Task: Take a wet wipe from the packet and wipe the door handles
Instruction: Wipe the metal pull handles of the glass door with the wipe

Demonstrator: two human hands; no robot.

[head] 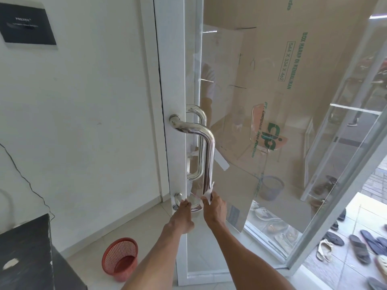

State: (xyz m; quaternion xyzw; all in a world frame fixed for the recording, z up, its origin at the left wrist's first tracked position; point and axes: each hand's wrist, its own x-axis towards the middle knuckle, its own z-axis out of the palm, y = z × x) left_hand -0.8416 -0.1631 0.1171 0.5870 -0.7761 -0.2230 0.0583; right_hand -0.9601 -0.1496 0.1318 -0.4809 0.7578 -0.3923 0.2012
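**Both hands low on the door handle, wipe at the bend**

The right hand (214, 208) pinches a white wet wipe (207, 195) against the lower end of the near door handle (209, 155), a polished steel bar that runs down the edge of a glass door (314, 101). The wipe is crumpled and wraps the bar just above its bottom bend, with a corner sticking up beside the metal. The fingers are closed on the wipe and the bar together.

The left hand (182, 214) reaches to the bottom leg of the same handle, its fingertips curled on the short steel section near the lower mount (178, 198) on the white door frame (173, 80). It grips the metal and carries no wipe.

A 2nd handle (196, 143) of the same shape sits on the far side of the glass, seen through the pane. Flattened cardboard (303, 49) with green print covers much of the glass from behind.

On the tiled floor, a red mesh basket (120, 258) lies tipped beside the wall. A dark sign (27, 26) hangs on the white wall at upper left, and a black counter (27, 258) fills the lower left corner. Sandals and shoes (356, 245) lie scattered outside at lower right. The wipe packet is not in view.
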